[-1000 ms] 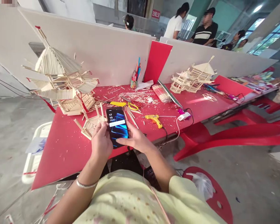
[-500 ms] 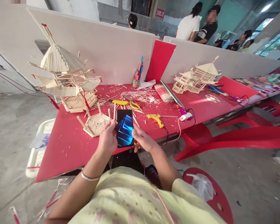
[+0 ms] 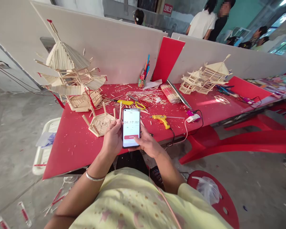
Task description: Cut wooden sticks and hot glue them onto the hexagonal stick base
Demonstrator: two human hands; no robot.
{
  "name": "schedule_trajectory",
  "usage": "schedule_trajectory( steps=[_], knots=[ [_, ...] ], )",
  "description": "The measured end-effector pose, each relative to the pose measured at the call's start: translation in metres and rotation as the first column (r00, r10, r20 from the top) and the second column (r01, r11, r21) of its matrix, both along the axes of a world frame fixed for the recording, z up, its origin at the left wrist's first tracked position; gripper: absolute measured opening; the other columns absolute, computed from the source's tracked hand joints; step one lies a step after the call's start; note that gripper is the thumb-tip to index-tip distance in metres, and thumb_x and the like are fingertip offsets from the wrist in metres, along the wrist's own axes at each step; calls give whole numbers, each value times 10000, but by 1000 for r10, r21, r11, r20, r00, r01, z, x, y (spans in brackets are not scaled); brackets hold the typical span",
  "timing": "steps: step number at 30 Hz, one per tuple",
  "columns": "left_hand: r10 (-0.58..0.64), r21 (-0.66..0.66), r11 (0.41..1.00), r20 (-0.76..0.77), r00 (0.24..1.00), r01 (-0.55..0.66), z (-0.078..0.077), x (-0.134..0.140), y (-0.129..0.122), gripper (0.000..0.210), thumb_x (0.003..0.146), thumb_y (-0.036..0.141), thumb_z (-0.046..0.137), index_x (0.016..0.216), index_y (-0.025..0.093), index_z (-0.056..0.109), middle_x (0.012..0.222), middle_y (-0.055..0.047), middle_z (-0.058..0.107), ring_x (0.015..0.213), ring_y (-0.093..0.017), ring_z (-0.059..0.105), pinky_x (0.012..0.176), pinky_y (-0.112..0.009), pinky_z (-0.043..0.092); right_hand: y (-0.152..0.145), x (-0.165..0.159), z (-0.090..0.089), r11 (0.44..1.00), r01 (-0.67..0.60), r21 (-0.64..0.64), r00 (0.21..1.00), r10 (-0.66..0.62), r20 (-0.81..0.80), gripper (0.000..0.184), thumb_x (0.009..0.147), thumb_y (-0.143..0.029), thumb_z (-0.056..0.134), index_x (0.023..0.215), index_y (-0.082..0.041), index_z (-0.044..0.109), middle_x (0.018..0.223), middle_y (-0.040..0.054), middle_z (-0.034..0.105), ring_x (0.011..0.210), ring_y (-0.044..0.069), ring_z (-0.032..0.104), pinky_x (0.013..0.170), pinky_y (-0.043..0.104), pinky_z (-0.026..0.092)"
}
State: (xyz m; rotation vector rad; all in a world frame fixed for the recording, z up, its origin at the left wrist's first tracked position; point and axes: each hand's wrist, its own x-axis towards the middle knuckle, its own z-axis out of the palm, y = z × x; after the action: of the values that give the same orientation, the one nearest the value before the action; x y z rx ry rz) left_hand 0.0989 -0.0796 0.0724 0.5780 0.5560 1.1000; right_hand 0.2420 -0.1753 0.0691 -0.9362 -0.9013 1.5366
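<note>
Phone (image 3: 131, 128) is glowing away by the tabletop's (image 3: 71, 149) near edge

Left hand (image 3: 112, 136) is gripping one side, right hand (image 3: 148, 142) is holding the other, thumb over the screen; glue gun's (image 3: 162, 120) just lying off to the right.

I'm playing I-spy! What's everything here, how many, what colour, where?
phone: one, black, held, centre
table: one, red, centre
partitions: at least two, whitish, behind table
stick base: one, pale, left of phone
stick pagodas: two, pale, table's left end and farther right
loose sticks: many, pale, mid-table
cutting tools: count unclear, yellow and red, behind phone
glue gun: one, yellow, right of phone
pen cup: one, multicoloured, by partitions
stick packet: one, mostly red, mid-table
upright panel: one, red, by partitions
chairs: at least two, red, right
stool: one, red, lower right
bag: one, clear, on stool
people: several, varied clothing, beyond partitions
left hand: one, bare, phone's left
right hand: one, bare, phone's right
</note>
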Motion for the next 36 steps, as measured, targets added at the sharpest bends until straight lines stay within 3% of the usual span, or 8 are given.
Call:
schedule_trajectory(
  steps=[6,14,20,25,31,36],
  knots=[
    [13,-11,1000,13,1000,-13,-4,-6,-1,260,806,307,845,770,158,636,764,3,646,686,-114,625,701,-241,538,-1,-8,-2,999,28,30,990,-32,139,968,816,-420,850,1588,-461,269,1350,24,680,1125,278,703,759,384,667],
    [17,-14,1000,23,1000,-17,-8,-8,-3,226,808,283,835,765,161,650,757,-3,653,697,-127,641,725,-264,561,1,-12,-9,997,50,58,971,-62,230,936,839,-422,818,1598,-441,272,1291,26,693,1033,262,707,677,347,645],
    [25,-3,1000,13,1000,-25,-10,-8,-4,225,820,279,825,771,167,635,757,-3,650,688,-133,648,733,-269,555,0,-13,-10,995,80,60,966,-92,240,952,839,-427,817,1611,-447,260,1303,26,697,1031,273,713,667,367,655],
    [4,-21,1000,5,1000,-4,-11,-10,-4,222,851,287,795,761,166,632,746,-12,661,673,-145,651,697,-280,555,-2,-9,-8,1000,27,16,979,-29,202,840,911,-444,730,1616,-445,274,1416,23,653,1027,264,734,701,388,675],
    [6,-47,999,16,1000,-5,-11,-12,-3,198,869,243,768,757,155,630,732,0,638,681,-129,644,714,-263,557,0,-6,-17,999,34,31,978,-40,204,877,926,-466,726,1639,-454,214,1448,33,640,1026,248,741,700,359,685],
    [-61,-78,995,45,997,64,-11,-16,-1,174,907,191,707,751,148,641,739,-5,637,698,-127,650,738,-259,558,-1,-5,-19,999,29,29,985,-34,172,825,951,-465,700,1638,-434,244,1419,41,660,981,223,747,675,328,689]
  ],
)
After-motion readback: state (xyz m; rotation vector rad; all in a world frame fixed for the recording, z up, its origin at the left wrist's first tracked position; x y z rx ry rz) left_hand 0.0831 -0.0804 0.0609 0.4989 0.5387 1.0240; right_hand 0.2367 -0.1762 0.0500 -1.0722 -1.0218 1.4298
